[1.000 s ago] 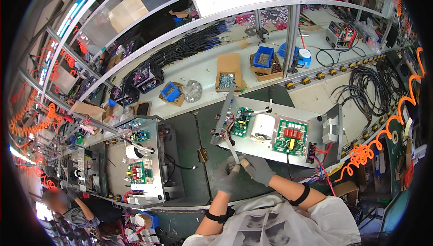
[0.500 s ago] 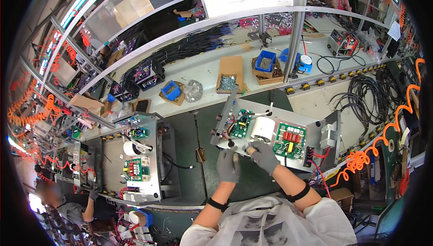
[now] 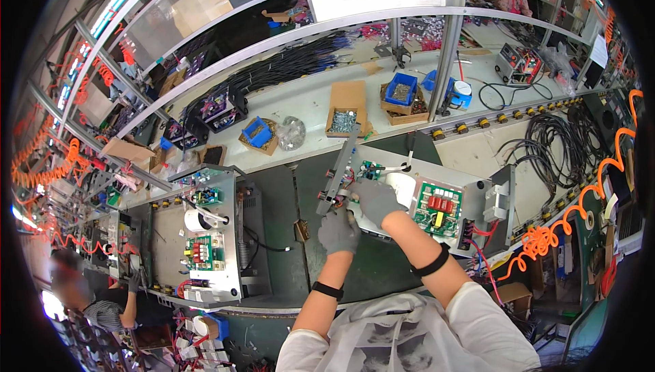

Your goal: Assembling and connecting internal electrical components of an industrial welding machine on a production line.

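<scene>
In front of me lies an open metal chassis [image 3: 443, 167] with a white cylindrical coil [image 3: 401, 186], a green circuit board [image 3: 437, 209] and a partly covered smaller board [image 3: 370, 169]. Its long narrow end panel [image 3: 341, 167] stands tilted at the left. My left hand [image 3: 339, 231], in a grey glove, is closed at the panel's lower end, fingertips near its wiring. My right hand [image 3: 377, 203], also gloved, reaches over the chassis beside the coil, fingers bent together at the wires behind the panel. Whatever the fingers pinch is too small or hidden to make out.
A second open chassis [image 3: 218, 278] sits to the left. Behind are a cardboard box of screws [image 3: 349, 95], blue bins [image 3: 258, 133] and a metal frame rail [image 3: 447, 65]. Black cables [image 3: 556, 153] and an orange coiled hose [image 3: 546, 246] lie right. A co-worker [image 3: 106, 314] is far left.
Both hands have moved left from the chassis's front edge to the end panel. My right hand now reaches farther in, covering part of the smaller board. The panel has shifted slightly.
</scene>
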Motion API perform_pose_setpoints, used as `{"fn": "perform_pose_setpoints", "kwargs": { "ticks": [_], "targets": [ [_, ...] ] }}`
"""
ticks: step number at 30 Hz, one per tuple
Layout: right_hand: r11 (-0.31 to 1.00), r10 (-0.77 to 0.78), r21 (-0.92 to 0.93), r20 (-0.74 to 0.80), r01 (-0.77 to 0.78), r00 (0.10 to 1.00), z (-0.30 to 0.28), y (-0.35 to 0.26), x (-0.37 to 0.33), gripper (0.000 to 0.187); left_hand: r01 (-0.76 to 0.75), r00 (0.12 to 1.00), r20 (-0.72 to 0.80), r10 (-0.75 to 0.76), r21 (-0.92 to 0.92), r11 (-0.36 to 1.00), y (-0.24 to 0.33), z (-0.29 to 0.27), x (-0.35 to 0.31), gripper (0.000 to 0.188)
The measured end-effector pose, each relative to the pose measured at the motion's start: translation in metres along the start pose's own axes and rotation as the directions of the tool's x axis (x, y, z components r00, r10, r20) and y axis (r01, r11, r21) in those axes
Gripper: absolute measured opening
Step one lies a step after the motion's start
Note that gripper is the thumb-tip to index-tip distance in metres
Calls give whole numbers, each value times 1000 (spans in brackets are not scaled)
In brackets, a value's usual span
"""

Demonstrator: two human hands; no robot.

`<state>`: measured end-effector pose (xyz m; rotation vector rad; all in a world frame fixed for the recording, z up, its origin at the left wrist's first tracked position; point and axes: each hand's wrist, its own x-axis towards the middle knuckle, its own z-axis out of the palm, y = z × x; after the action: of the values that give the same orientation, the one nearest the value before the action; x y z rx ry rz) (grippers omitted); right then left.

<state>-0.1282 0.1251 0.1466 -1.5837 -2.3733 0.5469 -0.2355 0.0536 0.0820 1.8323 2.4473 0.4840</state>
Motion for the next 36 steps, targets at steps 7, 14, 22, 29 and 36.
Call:
{"fn": "perform_pose_setpoints", "kwargs": {
  "ticks": [7,14,22,29,36],
  "targets": [
    [998,-33,-51,133,40,991,5,7,32,19,-20,1000,-19,18,-61,998,-6,4,0,29],
    [991,-73,-87,260,99,963,-3,9,44,20,-50,998,-36,47,-94,994,-9,7,0,28],
    [985,-107,-88,361,148,926,-6,15,52,26,-88,992,-100,77,-106,990,-13,12,2,26],
    [987,-117,-75,293,145,949,2,19,48,24,-128,985,-133,112,-123,984,-12,15,2,26],
    [986,-144,-48,247,161,958,4,18,49,19,-122,986,-133,104,-133,984,-12,15,3,26]
  ]
}}
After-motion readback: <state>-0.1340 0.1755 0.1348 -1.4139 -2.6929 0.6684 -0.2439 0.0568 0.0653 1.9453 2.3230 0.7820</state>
